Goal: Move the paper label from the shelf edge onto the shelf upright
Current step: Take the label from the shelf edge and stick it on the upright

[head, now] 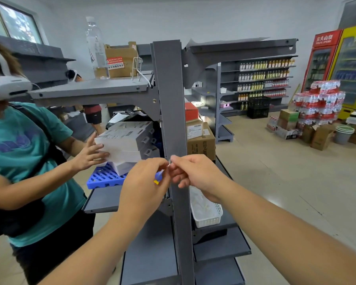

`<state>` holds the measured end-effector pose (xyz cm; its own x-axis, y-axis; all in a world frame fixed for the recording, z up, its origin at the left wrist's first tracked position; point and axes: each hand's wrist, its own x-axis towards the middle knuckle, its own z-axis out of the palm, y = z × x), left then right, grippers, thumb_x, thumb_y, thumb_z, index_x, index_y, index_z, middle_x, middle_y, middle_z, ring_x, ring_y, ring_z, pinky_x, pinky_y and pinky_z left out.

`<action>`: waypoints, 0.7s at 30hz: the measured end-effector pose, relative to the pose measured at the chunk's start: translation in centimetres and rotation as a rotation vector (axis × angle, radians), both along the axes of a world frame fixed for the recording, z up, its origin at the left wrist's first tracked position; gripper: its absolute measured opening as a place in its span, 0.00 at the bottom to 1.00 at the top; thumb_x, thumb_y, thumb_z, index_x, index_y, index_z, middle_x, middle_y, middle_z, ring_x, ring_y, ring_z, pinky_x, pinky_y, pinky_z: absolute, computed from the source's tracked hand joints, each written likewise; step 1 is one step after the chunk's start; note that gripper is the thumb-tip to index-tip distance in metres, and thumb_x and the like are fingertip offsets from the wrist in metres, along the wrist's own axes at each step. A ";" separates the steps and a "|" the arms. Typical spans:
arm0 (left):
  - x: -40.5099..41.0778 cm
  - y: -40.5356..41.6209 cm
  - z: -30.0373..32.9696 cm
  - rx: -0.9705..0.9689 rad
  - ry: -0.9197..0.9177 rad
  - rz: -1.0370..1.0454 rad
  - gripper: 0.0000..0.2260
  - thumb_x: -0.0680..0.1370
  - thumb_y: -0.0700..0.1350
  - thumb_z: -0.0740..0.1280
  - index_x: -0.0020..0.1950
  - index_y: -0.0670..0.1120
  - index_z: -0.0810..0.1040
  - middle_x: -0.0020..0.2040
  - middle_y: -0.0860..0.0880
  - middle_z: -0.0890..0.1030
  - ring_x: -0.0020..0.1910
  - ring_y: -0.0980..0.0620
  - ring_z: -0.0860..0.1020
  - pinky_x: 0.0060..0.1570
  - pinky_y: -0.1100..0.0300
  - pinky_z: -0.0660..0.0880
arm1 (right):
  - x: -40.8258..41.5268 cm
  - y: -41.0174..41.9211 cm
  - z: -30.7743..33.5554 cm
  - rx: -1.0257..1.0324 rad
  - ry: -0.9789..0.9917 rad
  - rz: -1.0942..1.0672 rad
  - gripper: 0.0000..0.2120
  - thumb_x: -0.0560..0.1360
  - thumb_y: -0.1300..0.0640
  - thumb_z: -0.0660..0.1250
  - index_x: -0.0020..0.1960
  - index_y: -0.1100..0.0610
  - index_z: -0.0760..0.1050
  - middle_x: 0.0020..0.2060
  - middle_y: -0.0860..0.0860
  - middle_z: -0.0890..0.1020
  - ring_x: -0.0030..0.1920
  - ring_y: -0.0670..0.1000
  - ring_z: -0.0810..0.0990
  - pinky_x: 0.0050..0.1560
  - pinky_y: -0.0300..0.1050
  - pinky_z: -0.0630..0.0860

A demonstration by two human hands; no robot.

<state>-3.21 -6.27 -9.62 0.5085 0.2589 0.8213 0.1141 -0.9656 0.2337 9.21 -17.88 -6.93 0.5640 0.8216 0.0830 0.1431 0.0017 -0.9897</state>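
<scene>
The grey shelf upright [170, 99] runs vertically through the middle of the view. Both my hands meet in front of it at mid height. My left hand [144, 182] pinches a small paper label [159, 175], which shows white, blue and yellow bits between the fingers. My right hand [195, 171] pinches the label's white upper end [169, 164] with thumb and forefinger, right against the upright. Most of the label is hidden by my fingers.
Another person in a teal shirt [25, 161] stands at the left, handling white boxes [125, 140] over a blue crate [105, 176]. A white basket [207, 210] sits on the right shelf. Cardboard boxes [201, 140], a water bottle [96, 48] and open floor at the right.
</scene>
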 end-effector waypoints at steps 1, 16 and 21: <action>-0.1 -0.2 0.2 0.008 -0.016 -0.016 0.09 0.73 0.38 0.76 0.51 0.46 0.82 0.45 0.52 0.84 0.44 0.49 0.80 0.46 0.58 0.75 | -0.1 -0.1 0.5 0.020 0.003 0.009 0.16 0.84 0.49 0.66 0.46 0.58 0.86 0.36 0.51 0.86 0.37 0.47 0.83 0.41 0.43 0.80; 0.6 -2.6 4.1 -0.960 -0.239 -0.217 0.09 0.77 0.46 0.73 0.55 0.51 0.78 0.48 0.54 0.82 0.41 0.60 0.78 0.42 0.65 0.74 | 1.1 -2.7 2.5 0.134 -0.128 -0.090 0.06 0.81 0.61 0.69 0.49 0.58 0.85 0.40 0.54 0.89 0.39 0.49 0.84 0.39 0.43 0.79; 1.4 -2.3 4.3 -1.199 -0.108 -0.456 0.04 0.78 0.42 0.72 0.51 0.46 0.87 0.41 0.53 0.87 0.34 0.57 0.76 0.40 0.59 0.71 | 0.7 -3.3 3.0 0.143 -0.164 -0.071 0.07 0.81 0.62 0.69 0.49 0.58 0.86 0.39 0.53 0.89 0.38 0.48 0.83 0.39 0.43 0.79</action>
<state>-1.78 -8.61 -5.33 0.6913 0.6815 0.2400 -0.2427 -0.0938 0.9656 9.90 -21.14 -3.89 0.5897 0.7533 0.2913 0.3068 0.1246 -0.9436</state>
